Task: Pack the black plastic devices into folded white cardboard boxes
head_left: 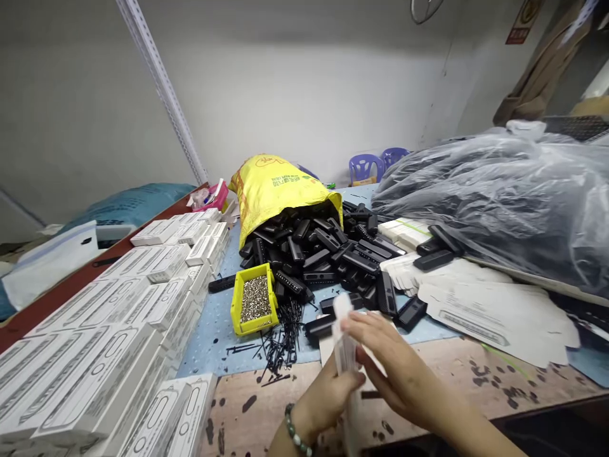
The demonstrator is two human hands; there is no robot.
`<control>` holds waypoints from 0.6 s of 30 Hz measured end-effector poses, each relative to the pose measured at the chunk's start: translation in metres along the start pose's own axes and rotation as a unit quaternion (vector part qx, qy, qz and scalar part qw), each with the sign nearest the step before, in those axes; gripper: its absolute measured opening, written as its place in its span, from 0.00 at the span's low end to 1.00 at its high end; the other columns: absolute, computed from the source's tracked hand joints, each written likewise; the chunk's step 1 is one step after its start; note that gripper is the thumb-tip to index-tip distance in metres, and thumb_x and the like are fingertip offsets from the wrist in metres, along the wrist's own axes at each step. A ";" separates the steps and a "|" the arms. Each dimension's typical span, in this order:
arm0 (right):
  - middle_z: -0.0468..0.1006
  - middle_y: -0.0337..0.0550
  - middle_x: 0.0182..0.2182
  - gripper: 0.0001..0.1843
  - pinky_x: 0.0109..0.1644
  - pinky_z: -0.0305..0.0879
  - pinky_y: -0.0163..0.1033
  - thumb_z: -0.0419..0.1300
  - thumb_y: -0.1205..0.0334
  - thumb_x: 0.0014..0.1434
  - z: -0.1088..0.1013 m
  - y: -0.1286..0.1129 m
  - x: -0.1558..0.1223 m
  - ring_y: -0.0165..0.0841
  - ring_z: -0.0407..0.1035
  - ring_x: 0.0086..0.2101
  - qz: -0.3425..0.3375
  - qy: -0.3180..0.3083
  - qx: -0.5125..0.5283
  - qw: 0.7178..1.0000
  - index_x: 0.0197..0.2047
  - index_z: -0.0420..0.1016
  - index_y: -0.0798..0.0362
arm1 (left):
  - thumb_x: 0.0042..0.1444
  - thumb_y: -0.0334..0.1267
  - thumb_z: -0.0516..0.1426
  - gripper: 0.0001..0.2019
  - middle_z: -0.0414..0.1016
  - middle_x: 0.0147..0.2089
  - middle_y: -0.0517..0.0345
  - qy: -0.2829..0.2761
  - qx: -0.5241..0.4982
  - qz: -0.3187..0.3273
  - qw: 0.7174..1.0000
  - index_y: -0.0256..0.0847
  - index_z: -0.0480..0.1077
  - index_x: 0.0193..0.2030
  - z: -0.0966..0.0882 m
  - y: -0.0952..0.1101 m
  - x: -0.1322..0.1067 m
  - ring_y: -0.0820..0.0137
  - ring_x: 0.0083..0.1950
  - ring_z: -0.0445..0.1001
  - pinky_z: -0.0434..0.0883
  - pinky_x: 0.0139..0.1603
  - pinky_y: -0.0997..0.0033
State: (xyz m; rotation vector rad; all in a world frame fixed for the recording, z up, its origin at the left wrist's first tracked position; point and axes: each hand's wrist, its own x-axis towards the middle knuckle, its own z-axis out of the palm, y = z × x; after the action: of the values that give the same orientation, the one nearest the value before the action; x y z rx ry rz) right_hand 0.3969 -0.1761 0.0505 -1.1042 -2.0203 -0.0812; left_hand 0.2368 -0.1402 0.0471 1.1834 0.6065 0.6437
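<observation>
A narrow white carton (346, 352), blurred by motion, stands tilted between my two hands above the front edge of the table. My left hand (321, 397), with a beaded bracelet at the wrist, is closed around its lower part, thumb across the near side. From the right, my right hand (387, 358) grips the carton's upper part with its fingers. Just beyond lie black plastic cases (328, 254), spilling in a heap from a yellow sack (285, 190). Part of a white piece under my hands is hidden.
Rows of white printed boxes (109, 374) line the left side. A yellow bin (254, 298) holds small metal screws, with black pins (283, 336) scattered beside it. Flat white cartons (495, 314) lie at right, in front of a large clear plastic bag (495, 190).
</observation>
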 end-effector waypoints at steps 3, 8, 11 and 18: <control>0.71 0.47 0.44 0.22 0.70 0.41 0.58 0.48 0.76 0.58 -0.012 -0.010 0.010 0.35 0.65 0.51 -0.040 -0.086 0.041 0.995 0.55 0.58 0.55 | 0.45 0.43 0.65 0.29 0.71 0.48 0.52 -0.048 -0.014 0.013 0.999 0.38 0.68 0.55 -0.004 0.002 -0.013 0.62 0.52 0.67 0.64 0.57 0.63; 0.69 0.39 0.34 0.11 0.71 0.39 0.58 0.49 0.73 0.61 -0.020 -0.013 0.011 0.30 0.68 0.39 0.024 -0.180 0.176 0.967 0.45 0.59 0.50 | 0.44 0.50 0.67 0.28 0.70 0.40 0.53 -0.037 -0.020 0.013 0.999 0.32 0.70 0.48 -0.012 -0.006 -0.024 0.72 0.40 0.66 0.64 0.42 0.75; 0.69 0.46 0.52 0.20 0.68 0.49 0.55 0.52 0.64 0.65 -0.010 -0.008 0.003 0.36 0.64 0.55 0.167 -0.070 0.349 0.920 0.59 0.57 0.44 | 0.44 0.52 0.66 0.28 0.71 0.37 0.54 -0.040 0.010 0.009 0.999 0.30 0.71 0.46 -0.018 -0.002 -0.028 0.73 0.37 0.66 0.63 0.40 0.76; 0.74 0.51 0.51 0.24 0.58 0.64 0.49 0.57 0.43 0.61 0.032 -0.020 0.010 0.44 0.69 0.51 0.393 -0.049 0.487 0.778 0.50 0.76 0.52 | 0.49 0.52 0.62 0.33 0.75 0.48 0.48 0.034 0.186 0.024 0.982 0.35 0.64 0.58 -0.010 -0.006 -0.032 0.62 0.46 0.73 0.71 0.48 0.64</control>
State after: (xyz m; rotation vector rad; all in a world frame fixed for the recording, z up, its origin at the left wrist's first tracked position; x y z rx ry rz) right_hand 0.3595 -0.1682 0.0416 -1.1076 -1.1773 1.3206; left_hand 0.2090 -0.1588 0.0416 1.5333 0.7803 0.6289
